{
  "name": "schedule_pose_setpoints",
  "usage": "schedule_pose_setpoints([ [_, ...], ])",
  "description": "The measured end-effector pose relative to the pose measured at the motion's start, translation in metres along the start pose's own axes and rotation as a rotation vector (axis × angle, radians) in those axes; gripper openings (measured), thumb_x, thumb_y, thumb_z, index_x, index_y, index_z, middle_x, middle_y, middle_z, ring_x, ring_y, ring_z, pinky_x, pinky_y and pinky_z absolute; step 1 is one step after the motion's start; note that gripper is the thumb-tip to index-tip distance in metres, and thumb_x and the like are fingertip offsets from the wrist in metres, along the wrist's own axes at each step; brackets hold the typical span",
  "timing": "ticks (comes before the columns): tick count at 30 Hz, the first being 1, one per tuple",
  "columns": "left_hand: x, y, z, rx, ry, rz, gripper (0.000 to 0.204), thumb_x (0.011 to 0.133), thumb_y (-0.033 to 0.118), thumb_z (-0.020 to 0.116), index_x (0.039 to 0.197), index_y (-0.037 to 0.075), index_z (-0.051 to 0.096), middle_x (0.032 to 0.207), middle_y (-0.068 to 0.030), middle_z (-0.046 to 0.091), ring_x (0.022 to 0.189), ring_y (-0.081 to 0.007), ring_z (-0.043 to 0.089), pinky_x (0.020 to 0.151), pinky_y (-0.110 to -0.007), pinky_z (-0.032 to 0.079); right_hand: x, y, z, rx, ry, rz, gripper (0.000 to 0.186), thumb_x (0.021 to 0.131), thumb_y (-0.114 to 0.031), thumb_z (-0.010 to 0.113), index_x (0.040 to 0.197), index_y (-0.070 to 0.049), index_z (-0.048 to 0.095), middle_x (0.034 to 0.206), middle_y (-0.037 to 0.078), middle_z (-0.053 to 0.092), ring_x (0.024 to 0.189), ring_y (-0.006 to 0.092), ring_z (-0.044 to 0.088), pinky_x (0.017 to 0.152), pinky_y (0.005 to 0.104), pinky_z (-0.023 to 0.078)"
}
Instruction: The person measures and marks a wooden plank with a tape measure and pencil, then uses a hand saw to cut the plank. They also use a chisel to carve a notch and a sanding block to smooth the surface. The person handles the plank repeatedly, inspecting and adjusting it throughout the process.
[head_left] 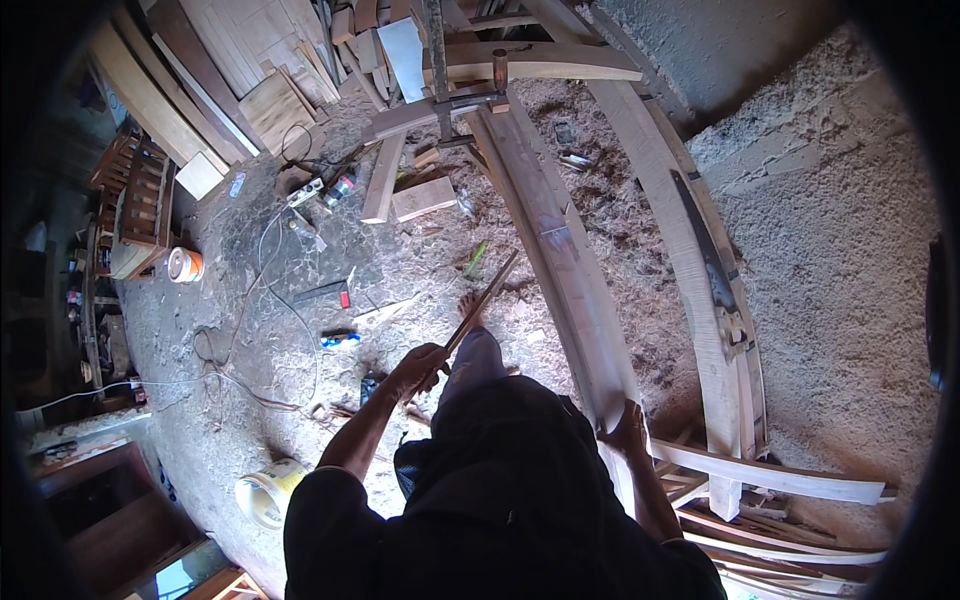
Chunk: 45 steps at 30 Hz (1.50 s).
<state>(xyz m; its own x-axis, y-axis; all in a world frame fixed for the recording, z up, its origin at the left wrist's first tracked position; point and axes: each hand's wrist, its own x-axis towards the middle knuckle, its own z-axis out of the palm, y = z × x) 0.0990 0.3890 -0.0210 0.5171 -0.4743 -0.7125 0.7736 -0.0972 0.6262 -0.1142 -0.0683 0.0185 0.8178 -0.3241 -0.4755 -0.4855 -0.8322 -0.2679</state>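
Observation:
My left hand (420, 370) is closed around a thin wooden strip (484, 300), which slants away up and to the right above my bare foot (470, 308). A long wooden plank (575, 265) runs from the far middle to my right side, with a narrow groove or step along its left edge. At its near end, my right hand (628, 430) grips the right edge, thumb towards the top face; some fingertips are hard to make out. At the far end, a metal bar clamp (441, 85) with a wooden handle (500, 72) is fixed across the wood.
Curved timber (690, 250) stands right of the plank; bent strips (790, 545) lie at lower right. Shavings cover the floor, with a cable (262, 270), a try square (330, 290), a blue tool (341, 340) and offcuts (424, 198). Buckets (268, 495) stand left.

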Motion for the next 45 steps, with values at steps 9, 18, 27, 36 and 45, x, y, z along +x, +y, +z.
schedule_pose_setpoints([
  [9, 0.024, -0.004, -0.029, 0.179, 0.195, 0.062, 0.038, 0.096, 0.044, 0.065, 0.105, 0.007, 0.061, 0.083, -0.0042, 0.067, 0.050, -0.0097, 0.055, 0.039, -0.027, 0.043, -0.003, -0.012, -0.010, -0.026, 0.000, 0.008, 0.094, 0.067, -0.043, 0.084, 0.136, -0.001, 0.035, 0.123, 0.027, 0.051, 0.116, 0.0450, 0.051, 0.099, 0.0544, 0.046],
  [18, 0.051, 0.005, -0.049, 0.541, 0.477, 0.183, 0.039, 0.092, 0.045, 0.067, 0.108, 0.009, 0.069, 0.091, -0.0063, 0.072, 0.068, -0.0185, 0.070, 0.056, -0.032, 0.052, 0.002, 0.000, 0.003, -0.019, 0.035, 0.011, 0.094, 0.066, -0.039, 0.084, 0.136, -0.002, 0.034, 0.122, 0.028, 0.050, 0.116, 0.0450, 0.050, 0.099, 0.0539, 0.045],
  [27, 0.053, 0.028, -0.054, 0.949, 0.880, 0.422, 0.027, 0.091, 0.027, 0.065, 0.117, 0.020, 0.070, 0.103, -0.0106, 0.073, 0.091, -0.0357, 0.070, 0.078, -0.049, 0.055, 0.001, -0.005, -0.004, -0.015, -0.021, 0.060, 0.096, 0.062, -0.034, 0.085, 0.136, -0.001, 0.034, 0.127, 0.027, 0.048, 0.120, 0.0446, 0.048, 0.103, 0.0523, 0.044],
  [36, 0.025, 0.034, -0.012, 0.902, 0.744, 0.683, 0.028, 0.086, 0.020, 0.074, 0.114, 0.018, 0.074, 0.095, -0.0064, 0.073, 0.087, -0.0281, 0.072, 0.073, -0.040, 0.056, 0.004, 0.004, -0.003, 0.022, -0.017, -0.029, 0.105, 0.053, -0.031, 0.090, 0.135, 0.000, 0.034, 0.124, 0.027, 0.050, 0.118, 0.0441, 0.050, 0.100, 0.0515, 0.046],
  [45, 0.028, 0.031, 0.000, 0.996, 0.638, 0.713, 0.029, 0.088, 0.023, 0.072, 0.116, 0.019, 0.073, 0.091, -0.0071, 0.071, 0.082, -0.0313, 0.070, 0.071, -0.043, 0.056, 0.004, 0.014, -0.002, 0.017, -0.026, -0.030, 0.106, 0.051, -0.029, 0.090, 0.136, 0.000, 0.033, 0.126, 0.027, 0.049, 0.120, 0.0450, 0.048, 0.101, 0.0520, 0.046],
])
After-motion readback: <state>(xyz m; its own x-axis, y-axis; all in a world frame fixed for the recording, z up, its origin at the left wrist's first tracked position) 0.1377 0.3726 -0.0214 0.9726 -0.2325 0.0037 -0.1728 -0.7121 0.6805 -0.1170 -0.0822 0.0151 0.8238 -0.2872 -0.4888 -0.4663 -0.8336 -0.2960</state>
